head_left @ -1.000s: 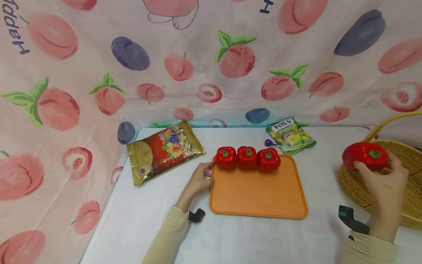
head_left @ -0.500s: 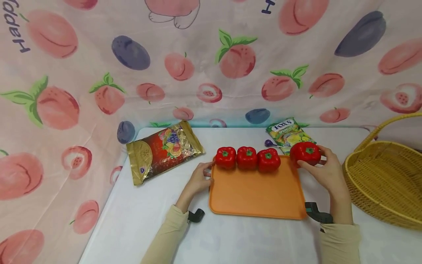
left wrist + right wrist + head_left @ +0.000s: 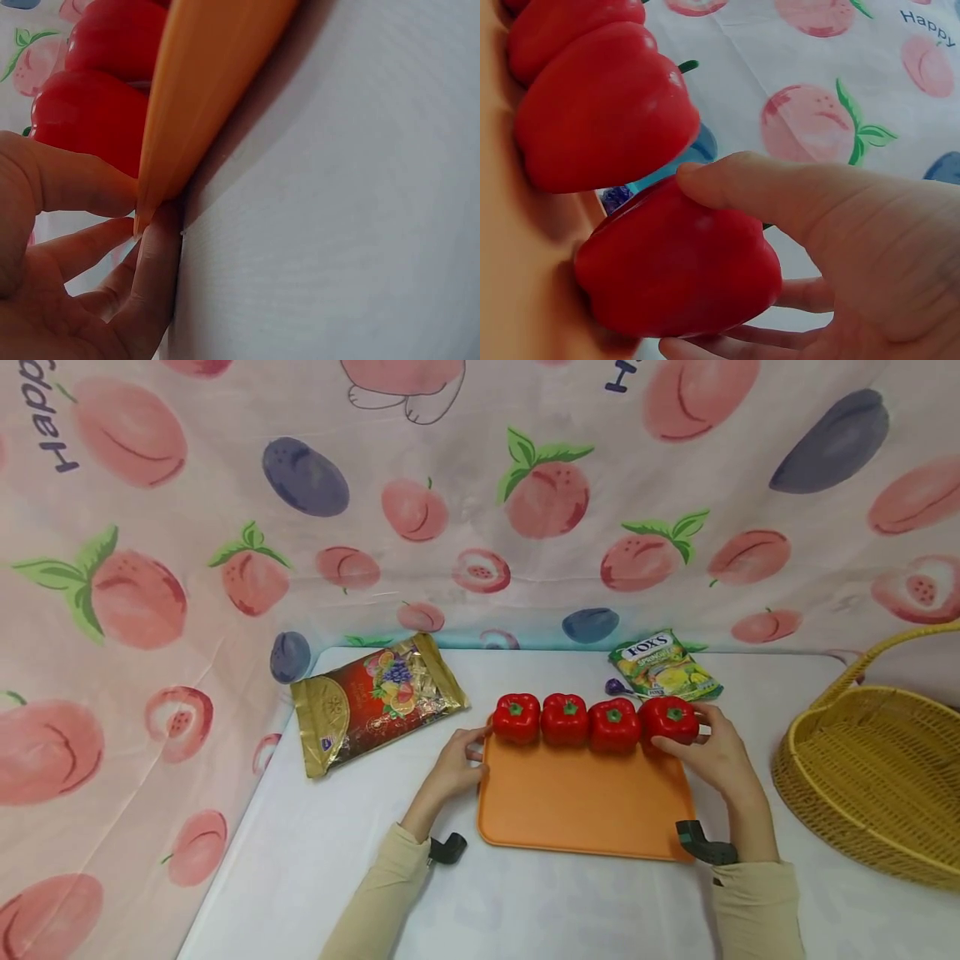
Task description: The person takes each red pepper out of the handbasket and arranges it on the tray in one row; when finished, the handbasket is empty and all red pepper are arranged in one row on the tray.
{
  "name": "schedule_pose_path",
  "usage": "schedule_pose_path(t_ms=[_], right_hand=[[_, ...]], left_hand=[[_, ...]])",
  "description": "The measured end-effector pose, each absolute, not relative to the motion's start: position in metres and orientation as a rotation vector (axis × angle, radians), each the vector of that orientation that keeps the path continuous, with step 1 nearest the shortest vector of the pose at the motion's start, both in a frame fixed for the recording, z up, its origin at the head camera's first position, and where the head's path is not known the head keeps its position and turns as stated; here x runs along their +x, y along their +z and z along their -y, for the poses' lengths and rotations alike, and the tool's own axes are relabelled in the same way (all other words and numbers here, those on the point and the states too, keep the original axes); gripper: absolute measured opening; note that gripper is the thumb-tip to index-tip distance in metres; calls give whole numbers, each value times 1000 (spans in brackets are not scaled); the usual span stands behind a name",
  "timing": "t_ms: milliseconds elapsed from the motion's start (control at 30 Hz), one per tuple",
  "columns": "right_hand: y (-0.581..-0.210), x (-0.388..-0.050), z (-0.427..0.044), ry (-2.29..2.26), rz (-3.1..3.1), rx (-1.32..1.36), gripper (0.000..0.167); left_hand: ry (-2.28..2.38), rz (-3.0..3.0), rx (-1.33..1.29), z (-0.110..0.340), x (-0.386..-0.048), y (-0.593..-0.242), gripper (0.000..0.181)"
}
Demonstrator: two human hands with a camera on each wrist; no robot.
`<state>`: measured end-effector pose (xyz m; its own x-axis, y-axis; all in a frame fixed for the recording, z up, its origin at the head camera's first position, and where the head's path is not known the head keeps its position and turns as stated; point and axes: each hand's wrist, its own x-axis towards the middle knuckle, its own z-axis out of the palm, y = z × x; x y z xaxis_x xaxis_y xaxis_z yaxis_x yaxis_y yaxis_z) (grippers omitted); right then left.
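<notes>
Three red bell peppers stand in a row along the far edge of an orange tray (image 3: 585, 806); the nearest of them to the right hand is this bell pepper (image 3: 604, 112). At the row's right end, my right hand (image 3: 720, 756) grips another red bell pepper (image 3: 682, 262), thumb on one side and fingers on the other. That pepper is at the tray's far right corner, its base close to the tray surface. My left hand (image 3: 450, 768) holds the tray's left edge. In the left wrist view its thumb (image 3: 90, 187) lies against the rim, with fingers on the underside.
A yellow wicker basket (image 3: 840, 810) stands at the right. Behind the tray lie a green Fox's candy bag (image 3: 667, 672) and a small purple-wrapped lollipop (image 3: 617, 687). A red and gold packet (image 3: 378, 702) lies at the left. Fruit-print cloth (image 3: 465, 510) hangs behind the white table.
My right hand has carried the bell pepper leftward from over the basket to the tray, beside the other three. The left hand has stayed at the tray's edge.
</notes>
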<state>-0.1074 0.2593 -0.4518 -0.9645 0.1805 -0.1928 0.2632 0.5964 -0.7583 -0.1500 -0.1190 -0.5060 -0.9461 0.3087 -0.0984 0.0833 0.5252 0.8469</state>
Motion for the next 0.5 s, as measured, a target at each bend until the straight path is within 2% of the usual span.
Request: schedule_pose_path(t_ms=[500], right_hand=[[-453,-107,-256,-1337,-2678,378,106]], left_hand=[[1388,-2531,345,120,-151,-509,66]])
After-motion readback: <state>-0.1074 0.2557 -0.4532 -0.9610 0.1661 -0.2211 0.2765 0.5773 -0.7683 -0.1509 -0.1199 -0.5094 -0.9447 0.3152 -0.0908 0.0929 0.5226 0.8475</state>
